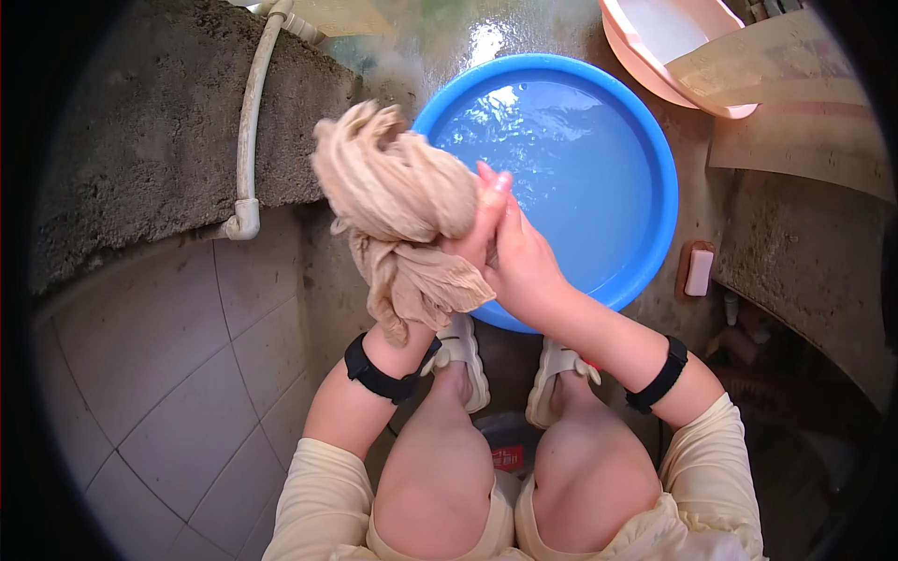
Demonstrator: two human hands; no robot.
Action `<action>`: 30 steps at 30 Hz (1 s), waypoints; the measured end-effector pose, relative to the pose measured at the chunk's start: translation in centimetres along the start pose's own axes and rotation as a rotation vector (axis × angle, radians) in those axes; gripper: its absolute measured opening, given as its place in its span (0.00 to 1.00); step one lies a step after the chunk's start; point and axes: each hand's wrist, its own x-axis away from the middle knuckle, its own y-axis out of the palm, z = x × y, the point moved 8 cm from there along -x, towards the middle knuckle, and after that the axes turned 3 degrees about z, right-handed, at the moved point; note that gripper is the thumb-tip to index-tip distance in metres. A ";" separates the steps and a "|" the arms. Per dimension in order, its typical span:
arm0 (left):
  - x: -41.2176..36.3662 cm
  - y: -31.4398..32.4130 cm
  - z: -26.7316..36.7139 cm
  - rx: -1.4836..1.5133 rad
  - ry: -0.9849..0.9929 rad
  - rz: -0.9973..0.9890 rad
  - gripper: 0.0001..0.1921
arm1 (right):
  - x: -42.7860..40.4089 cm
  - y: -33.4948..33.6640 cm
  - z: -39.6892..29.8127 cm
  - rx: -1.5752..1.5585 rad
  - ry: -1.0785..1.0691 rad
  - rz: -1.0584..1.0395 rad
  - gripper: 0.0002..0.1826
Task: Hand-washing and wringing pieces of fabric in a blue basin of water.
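A bunched, twisted beige cloth [396,182] hangs over my left hand and wrist, at the left rim of a round blue plastic basin [663,210]. My left hand [477,235] is partly hidden beneath the cloth, its fingers closed on the fabric. My right hand [526,256] presses against the left one, its fingers wrapped round at the cloth's right end; how much cloth lies inside the grip is hidden. Cloudy bluish water [575,182] fills part of the basin, with light glinting on its surface.
A pink plastic basin [638,56] stands at the top right beside a bent translucent sheet [786,84]. A pink soap bar [699,272] lies right of the blue basin. On the left are a rough concrete ledge [154,119] and a white plastic pipe [251,119]. The floor behind is wet.
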 end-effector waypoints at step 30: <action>5.0 1.7 5.8 0.257 0.428 -0.562 0.08 | 6.9 3.3 -0.7 -1.911 1.169 -0.946 0.44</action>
